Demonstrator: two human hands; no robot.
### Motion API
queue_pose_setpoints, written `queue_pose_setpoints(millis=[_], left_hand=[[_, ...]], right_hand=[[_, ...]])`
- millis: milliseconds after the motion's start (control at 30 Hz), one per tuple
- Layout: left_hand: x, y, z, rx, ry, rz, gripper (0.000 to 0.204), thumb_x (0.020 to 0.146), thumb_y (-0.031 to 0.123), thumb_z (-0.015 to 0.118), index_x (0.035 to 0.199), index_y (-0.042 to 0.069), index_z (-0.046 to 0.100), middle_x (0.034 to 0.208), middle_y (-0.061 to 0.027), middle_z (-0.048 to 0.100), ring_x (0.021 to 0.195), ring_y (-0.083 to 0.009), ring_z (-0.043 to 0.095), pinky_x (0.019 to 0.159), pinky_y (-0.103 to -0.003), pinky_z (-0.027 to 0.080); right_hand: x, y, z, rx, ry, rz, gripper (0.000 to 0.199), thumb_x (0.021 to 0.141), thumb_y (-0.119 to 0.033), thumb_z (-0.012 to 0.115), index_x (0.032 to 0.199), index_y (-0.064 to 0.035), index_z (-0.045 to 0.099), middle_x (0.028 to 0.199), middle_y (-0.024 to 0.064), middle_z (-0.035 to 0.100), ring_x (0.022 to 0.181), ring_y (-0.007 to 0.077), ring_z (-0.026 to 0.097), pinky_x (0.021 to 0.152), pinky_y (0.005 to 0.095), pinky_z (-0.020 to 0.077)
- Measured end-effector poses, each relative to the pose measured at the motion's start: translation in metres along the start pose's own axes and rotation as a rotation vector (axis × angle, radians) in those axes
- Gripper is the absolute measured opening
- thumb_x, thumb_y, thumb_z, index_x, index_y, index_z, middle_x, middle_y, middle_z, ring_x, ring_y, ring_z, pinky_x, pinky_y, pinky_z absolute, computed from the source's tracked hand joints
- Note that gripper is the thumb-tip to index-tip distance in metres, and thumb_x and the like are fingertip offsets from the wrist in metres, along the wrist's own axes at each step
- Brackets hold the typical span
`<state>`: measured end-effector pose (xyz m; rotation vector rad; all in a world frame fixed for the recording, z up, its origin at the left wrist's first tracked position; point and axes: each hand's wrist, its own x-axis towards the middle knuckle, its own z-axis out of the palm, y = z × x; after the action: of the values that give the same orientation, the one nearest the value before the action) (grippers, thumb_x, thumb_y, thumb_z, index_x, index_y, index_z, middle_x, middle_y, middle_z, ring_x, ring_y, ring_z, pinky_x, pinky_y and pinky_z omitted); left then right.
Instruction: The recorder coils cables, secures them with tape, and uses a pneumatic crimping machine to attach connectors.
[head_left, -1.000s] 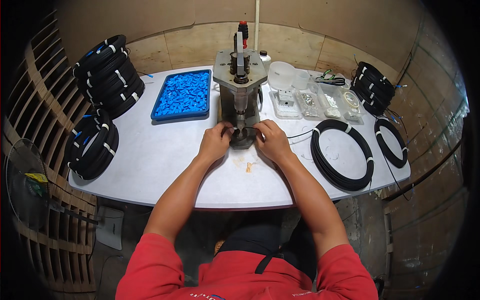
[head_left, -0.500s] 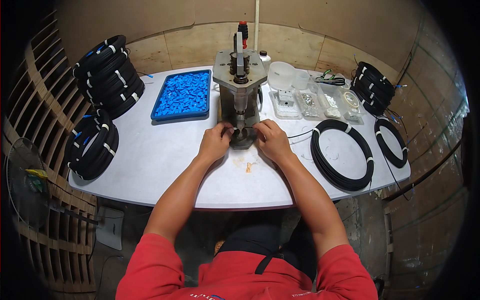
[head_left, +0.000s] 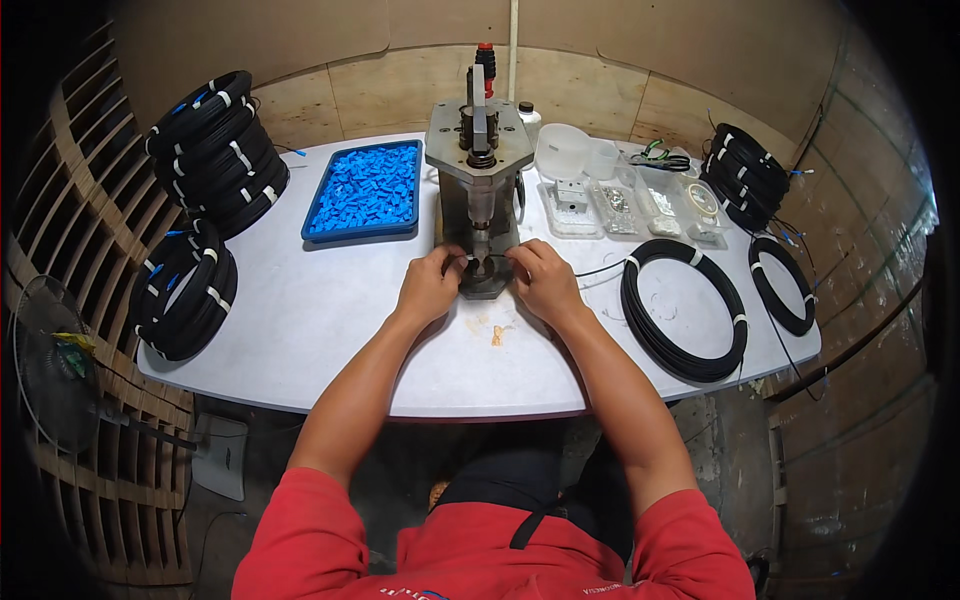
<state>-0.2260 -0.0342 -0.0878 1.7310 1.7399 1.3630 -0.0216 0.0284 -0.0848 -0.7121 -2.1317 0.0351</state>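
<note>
A metal bench press [head_left: 450, 145] stands at the middle of the white table, its plunger [head_left: 482, 207] directly above a small die at its foot. At the left of that die, my left hand [head_left: 430, 284] pinches something too small to make out. My right hand [head_left: 547, 280] is closed at the die's right side, fingertips around the end of a black cable [head_left: 602, 270]. This cable runs right to a large black cable coil [head_left: 633, 310] bound with white tape. What sits inside the die is hidden by my fingers.
A blue tray [head_left: 312, 222] of small blue parts lies left of the press. Stacked black coils [head_left: 215, 150] rise at the far left, others [head_left: 745, 175] at the far right. Clear tubs [head_left: 563, 150] and boxes of small parts stand back right. A fan [head_left: 55, 365] is beside the table.
</note>
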Motion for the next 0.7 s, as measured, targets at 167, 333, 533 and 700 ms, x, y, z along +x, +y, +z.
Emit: queue_pose_setpoints(millis=[167,333,533,700], left_hand=[[0.0003,0.0011,-0.0007,-0.008,-0.004,0.0,0.02,0.09,0.015,0.059,0.103,0.001,0.068,0.075,-0.0182,0.069,0.071,-0.0303,0.069,0.068,-0.037,0.052],[0.0001,0.0014,-0.0009,-0.004,-0.008,-0.008,0.02,0.09,0.014,0.059,0.103,0.001,0.068,0.075,-0.0176,0.069,0.07,-0.0299,0.069,0.068,-0.037,0.052],[0.0002,0.0008,0.0,-0.012,0.0,0.007,0.02,0.09,0.014,0.059,0.103,0.001,0.067,0.076,-0.0176,0.069,0.07,-0.0299,0.069,0.067,-0.037,0.052],[0.0004,0.0001,-0.0002,0.0,-0.004,-0.004,0.02,0.09,0.014,0.059,0.104,0.001,0.067,0.076,-0.018,0.069,0.07,-0.0302,0.069,0.067,-0.037,0.052]], right_hand=[[0.0,-0.0007,0.0003,-0.006,-0.006,0.008,0.021,0.076,-0.002,0.066,0.096,-0.0075,0.066,0.091,0.007,0.063,0.086,0.0273,0.063,0.073,0.0378,0.0525],[0.0002,-0.0013,-0.0006,-0.009,-0.003,0.0,0.021,0.076,-0.002,0.066,0.096,-0.0075,0.066,0.091,0.007,0.063,0.086,0.0273,0.062,0.073,0.0379,0.0525],[0.0002,0.0002,0.0002,-0.007,-0.005,-0.001,0.021,0.076,-0.002,0.066,0.096,-0.0077,0.066,0.091,0.007,0.063,0.086,0.0271,0.063,0.073,0.038,0.0525],[0.0002,0.0006,0.0009,-0.01,-0.002,-0.012,0.021,0.076,-0.002,0.066,0.096,-0.008,0.066,0.09,0.0071,0.063,0.085,0.0271,0.062,0.073,0.0379,0.0525]])
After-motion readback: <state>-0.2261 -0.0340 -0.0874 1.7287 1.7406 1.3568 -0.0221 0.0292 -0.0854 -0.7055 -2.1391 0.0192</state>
